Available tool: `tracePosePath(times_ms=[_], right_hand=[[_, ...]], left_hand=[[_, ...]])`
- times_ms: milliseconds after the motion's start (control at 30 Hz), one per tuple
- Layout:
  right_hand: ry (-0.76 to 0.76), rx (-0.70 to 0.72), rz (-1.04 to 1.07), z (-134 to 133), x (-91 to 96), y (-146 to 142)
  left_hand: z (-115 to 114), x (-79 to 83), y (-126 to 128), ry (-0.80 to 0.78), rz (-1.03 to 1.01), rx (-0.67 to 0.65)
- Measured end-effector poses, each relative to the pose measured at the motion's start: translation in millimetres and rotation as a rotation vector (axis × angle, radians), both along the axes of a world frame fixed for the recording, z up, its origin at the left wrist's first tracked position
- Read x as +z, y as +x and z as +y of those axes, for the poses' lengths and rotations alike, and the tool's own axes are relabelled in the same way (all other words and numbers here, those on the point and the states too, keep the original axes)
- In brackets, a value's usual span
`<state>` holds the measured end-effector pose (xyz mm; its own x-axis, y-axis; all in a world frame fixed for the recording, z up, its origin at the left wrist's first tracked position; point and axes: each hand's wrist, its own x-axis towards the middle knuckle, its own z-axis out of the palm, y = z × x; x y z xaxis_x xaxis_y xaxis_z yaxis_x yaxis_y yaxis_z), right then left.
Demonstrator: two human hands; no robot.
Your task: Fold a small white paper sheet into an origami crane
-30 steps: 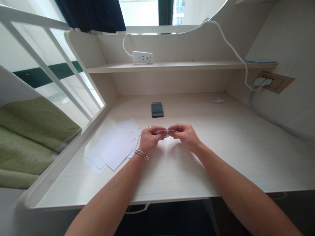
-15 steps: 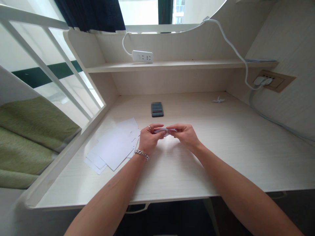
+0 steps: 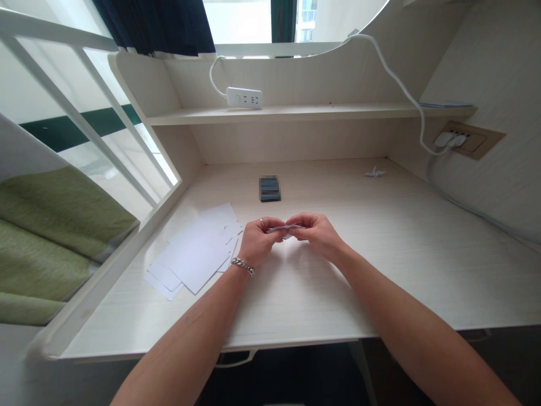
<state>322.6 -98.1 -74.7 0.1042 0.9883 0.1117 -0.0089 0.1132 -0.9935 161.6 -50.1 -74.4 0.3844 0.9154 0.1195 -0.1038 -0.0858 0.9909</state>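
Observation:
Between my two hands is a small piece of folded white paper, held just above the desk. My left hand, with a ring and a chain bracelet at the wrist, pinches its left side between thumb and fingers. On the right side, my right hand grips it the same way. The fingertips of both hands nearly meet and cover much of the paper, so its exact folds are hidden. Left of my left hand lie several loose white sheets, overlapping one another.
Beyond my hands a dark phone-like object lies on the desk. A small folded paper crane sits at the back right. A power strip rests on the shelf; a white cable runs to the wall socket.
The folded paper has tilted a little between my fingers, now looking thinner and flatter. My left fingers have shifted slightly to the right, closer to the right hand's fingertips.

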Motion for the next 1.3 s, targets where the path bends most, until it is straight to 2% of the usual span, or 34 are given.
tracePosePath(times_ms=[200,367,533,667,867,1067,1300], right_hand=[[-0.058,0.026,-0.042,-2.4,4.4,-0.3],[-0.107,0.003,0.021,-4.0,8.5,-3.5],[-0.122,-0.044,0.111,-4.9,10.9,-6.2],[-0.138,-0.018,0.175,-4.6,11.2,-6.1],[-0.123,-0.033,0.138,-6.0,12.4,-7.9],[-0.095,-0.015,0.126,-6.5,12.7,-9.1],[-0.108,0.042,0.199,-6.0,11.5,-4.6]], left_hand=[[-0.5,0.6,0.1,-0.030,-0.015,-0.024],[-1.1,1.5,-0.2,-0.073,-0.020,-0.053],[-3.0,7.0,0.2,-0.129,-0.056,-0.061],[-4.2,9.9,0.4,-0.173,-0.086,-0.052],[-4.1,10.0,-1.4,-0.212,-0.066,-0.052],[-2.8,9.3,-2.0,-0.188,-0.070,-0.056],[-1.9,9.2,-3.1,-0.167,-0.121,-0.123]])
